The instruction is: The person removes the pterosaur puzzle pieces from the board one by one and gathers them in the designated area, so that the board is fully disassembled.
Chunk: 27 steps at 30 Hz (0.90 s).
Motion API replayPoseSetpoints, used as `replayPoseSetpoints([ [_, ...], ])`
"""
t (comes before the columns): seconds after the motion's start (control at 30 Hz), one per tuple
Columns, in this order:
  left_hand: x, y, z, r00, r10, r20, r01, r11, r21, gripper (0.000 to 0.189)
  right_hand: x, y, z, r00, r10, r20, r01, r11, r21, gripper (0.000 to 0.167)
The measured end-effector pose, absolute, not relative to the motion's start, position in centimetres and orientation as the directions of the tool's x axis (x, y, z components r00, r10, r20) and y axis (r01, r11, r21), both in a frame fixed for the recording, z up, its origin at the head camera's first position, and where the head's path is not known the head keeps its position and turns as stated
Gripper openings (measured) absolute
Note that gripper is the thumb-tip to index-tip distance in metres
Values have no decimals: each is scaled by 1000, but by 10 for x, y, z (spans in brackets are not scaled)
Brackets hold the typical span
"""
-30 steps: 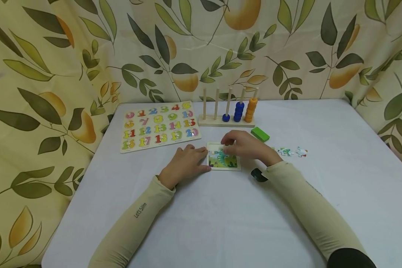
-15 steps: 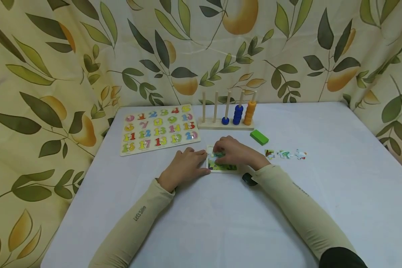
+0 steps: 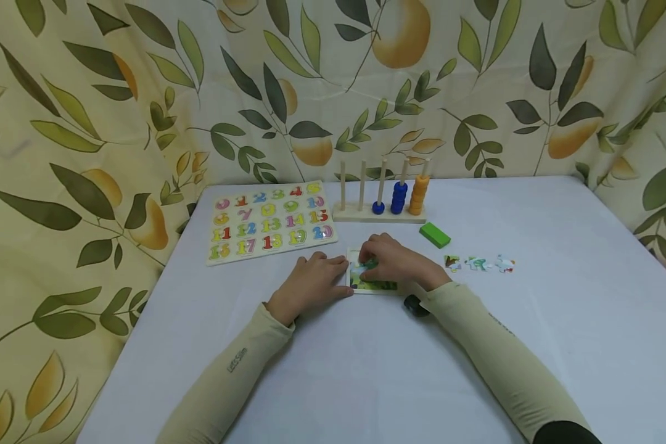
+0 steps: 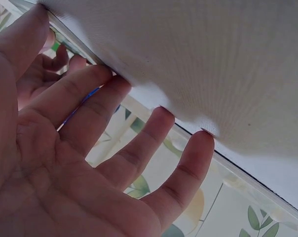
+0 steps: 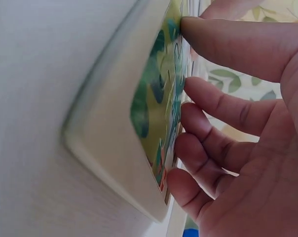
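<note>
A small jigsaw puzzle [image 3: 373,285] with a green and blue picture lies in a pale frame tray [image 5: 109,143] on the table. My left hand [image 3: 311,283] lies at the tray's left side, fingers spread, thumb and forefinger against its edge. In the left wrist view, several fingertips rest on the white cloth. My right hand [image 3: 396,262] bends over the tray and hides much of the picture. Close up in the right wrist view, its thumb and fingertips touch the picture surface, thumb apart from the forefinger. No piece shows between them.
Three loose jigsaw pieces [image 3: 476,264] lie right of the tray, with a green block [image 3: 435,235] behind them. A peg stand [image 3: 380,213] with blue and orange beads and a number board [image 3: 272,225] stand at the back. A dark object [image 3: 415,306] is under the right wrist.
The right hand has moved a little left and down onto the picture. Its forearm no longer covers the leftmost loose piece. The left hand has stayed at the tray; the head view has shifted slightly.
</note>
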State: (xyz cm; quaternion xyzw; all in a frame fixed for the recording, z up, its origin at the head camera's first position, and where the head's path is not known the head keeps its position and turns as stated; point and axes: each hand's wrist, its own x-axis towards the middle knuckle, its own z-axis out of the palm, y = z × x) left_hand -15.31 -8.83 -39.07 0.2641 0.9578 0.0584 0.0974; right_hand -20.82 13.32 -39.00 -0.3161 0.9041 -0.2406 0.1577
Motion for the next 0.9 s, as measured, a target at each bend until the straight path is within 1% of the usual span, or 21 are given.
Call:
replayPoseSetpoints([
  [0.13, -152, -88, -392, -840, 520, -156, 495, 852, 171, 67, -205, 132, -390, -757, -638, -140, -485, 693, -534, 25],
  [0.47, -152, -89, -395, -847, 513, -140, 497, 857, 138, 69, -202, 131, -389, -761, -639, -113, -485, 675, -555, 25],
  [0.73, -150, -90, -393, -845, 516, -141, 496, 854, 154, 69, -205, 132, -393, -788, -614, -55, -478, 665, -573, 11],
  [0.9, -150, -90, -392, -844, 523, -121, 505, 850, 148, 66, -207, 132, -392, -775, -630, -51, -473, 631, -615, 11],
])
